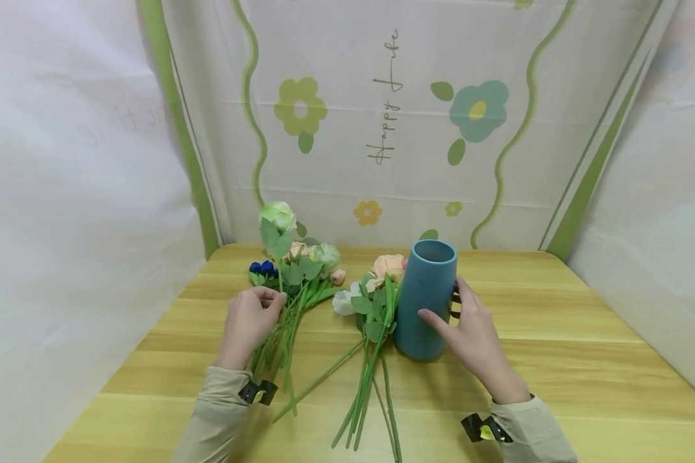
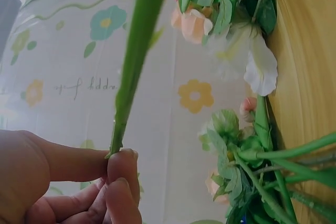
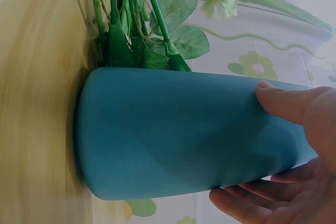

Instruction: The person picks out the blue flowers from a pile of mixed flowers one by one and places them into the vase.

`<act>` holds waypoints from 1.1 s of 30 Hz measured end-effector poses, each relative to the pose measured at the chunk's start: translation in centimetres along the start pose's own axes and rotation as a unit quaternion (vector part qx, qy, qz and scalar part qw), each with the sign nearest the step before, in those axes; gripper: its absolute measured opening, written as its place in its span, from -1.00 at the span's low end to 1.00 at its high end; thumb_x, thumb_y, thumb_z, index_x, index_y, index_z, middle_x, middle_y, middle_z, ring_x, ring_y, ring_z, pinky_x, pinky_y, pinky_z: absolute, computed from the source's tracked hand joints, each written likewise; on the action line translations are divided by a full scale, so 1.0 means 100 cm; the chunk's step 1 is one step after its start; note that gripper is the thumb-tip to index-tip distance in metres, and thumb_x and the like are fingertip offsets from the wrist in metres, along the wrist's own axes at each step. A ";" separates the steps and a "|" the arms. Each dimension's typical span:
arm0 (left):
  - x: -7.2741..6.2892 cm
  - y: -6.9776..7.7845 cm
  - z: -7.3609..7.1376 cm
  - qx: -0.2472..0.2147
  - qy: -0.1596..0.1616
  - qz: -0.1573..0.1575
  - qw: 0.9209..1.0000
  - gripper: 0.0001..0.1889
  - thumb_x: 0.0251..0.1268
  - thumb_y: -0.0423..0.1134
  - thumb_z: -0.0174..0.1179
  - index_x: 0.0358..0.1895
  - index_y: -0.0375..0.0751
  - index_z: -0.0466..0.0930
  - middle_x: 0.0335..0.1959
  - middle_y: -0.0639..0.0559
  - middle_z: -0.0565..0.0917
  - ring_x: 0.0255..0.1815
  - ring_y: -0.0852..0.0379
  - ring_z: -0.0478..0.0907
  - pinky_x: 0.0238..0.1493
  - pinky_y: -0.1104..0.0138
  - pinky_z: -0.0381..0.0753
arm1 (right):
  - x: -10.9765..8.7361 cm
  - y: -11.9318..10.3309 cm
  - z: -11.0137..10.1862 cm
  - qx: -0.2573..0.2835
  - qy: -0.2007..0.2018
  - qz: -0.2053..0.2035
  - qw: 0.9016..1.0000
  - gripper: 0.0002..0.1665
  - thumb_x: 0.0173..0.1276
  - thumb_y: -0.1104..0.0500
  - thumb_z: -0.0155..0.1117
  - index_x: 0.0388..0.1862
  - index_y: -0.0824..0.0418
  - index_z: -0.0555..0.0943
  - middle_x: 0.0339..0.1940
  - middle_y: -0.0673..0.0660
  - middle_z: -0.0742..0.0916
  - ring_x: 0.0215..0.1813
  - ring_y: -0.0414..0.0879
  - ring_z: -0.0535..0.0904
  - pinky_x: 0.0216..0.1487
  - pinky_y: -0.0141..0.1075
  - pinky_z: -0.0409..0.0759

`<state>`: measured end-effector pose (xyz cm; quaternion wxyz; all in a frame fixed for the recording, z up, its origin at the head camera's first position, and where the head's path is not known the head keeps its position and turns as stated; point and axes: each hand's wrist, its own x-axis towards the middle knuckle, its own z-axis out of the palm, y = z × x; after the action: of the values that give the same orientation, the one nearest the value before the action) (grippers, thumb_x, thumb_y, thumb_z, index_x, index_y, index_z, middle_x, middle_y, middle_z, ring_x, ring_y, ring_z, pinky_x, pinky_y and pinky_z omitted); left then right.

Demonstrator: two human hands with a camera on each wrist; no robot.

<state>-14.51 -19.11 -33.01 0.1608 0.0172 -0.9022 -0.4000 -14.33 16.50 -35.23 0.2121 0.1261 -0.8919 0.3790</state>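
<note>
My left hand (image 1: pixel 253 319) pinches the green stem (image 2: pixel 132 66) of an artificial flower between thumb and fingertips. Its pale green bloom (image 1: pixel 279 217) points up, above the left bunch of flowers. With my right hand (image 1: pixel 472 334) I grip a tall blue vase (image 1: pixel 424 302) from its right side, thumb on the front and fingers round the back. The vase stands on the table, and its round mouth faces up. In the right wrist view the thumb (image 3: pixel 283 100) lies along the vase wall, while the fingertips curl under the other side.
Left of the vase lies a bunch with a peach bloom (image 1: pixel 389 265) and a white bloom (image 1: pixel 345 301), its stems toward me. Farther left, another bunch includes dark blue blooms (image 1: pixel 263 268). A printed curtain (image 1: pixel 336 173) hangs behind the wooden table (image 1: pixel 533 334), with white cloth either side.
</note>
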 end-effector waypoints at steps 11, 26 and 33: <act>-0.014 0.023 0.024 -0.040 -0.021 0.048 0.998 -0.85 0.35 -0.24 0.27 -0.30 -0.25 0.71 -0.52 0.04 0.66 -0.58 0.18 0.55 -0.51 0.28 0.52 | 0.000 0.000 0.000 -0.004 -0.001 0.004 1.000 0.12 0.27 -0.12 0.42 0.48 0.50 0.08 0.27 0.49 0.45 0.25 0.36 0.41 0.15 0.29 0.37; -0.032 0.046 0.064 -0.096 -0.094 0.119 0.984 -0.88 0.38 -0.29 0.23 -0.34 -0.22 0.65 -0.61 0.13 0.58 -0.62 0.21 0.49 -0.58 0.33 0.48 | 0.000 0.001 0.000 -0.004 0.001 0.002 1.000 0.11 0.27 -0.11 0.43 0.49 0.48 0.08 0.27 0.49 0.44 0.24 0.36 0.41 0.13 0.29 0.37; -0.030 0.049 0.080 -0.072 -0.092 0.160 0.980 -0.88 0.36 -0.29 0.26 -0.38 -0.19 0.68 -0.62 0.19 0.54 -0.62 0.27 0.41 -0.54 0.35 0.46 | 0.002 0.001 0.003 -0.004 0.013 -0.011 1.000 0.10 0.26 -0.09 0.44 0.48 0.50 0.10 0.25 0.50 0.46 0.22 0.37 0.43 0.11 0.30 0.38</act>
<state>-13.64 -9.60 -35.26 0.1401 -0.1758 -0.8729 -0.4331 -14.60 16.37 -35.42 0.2282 0.1306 -0.8892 0.3746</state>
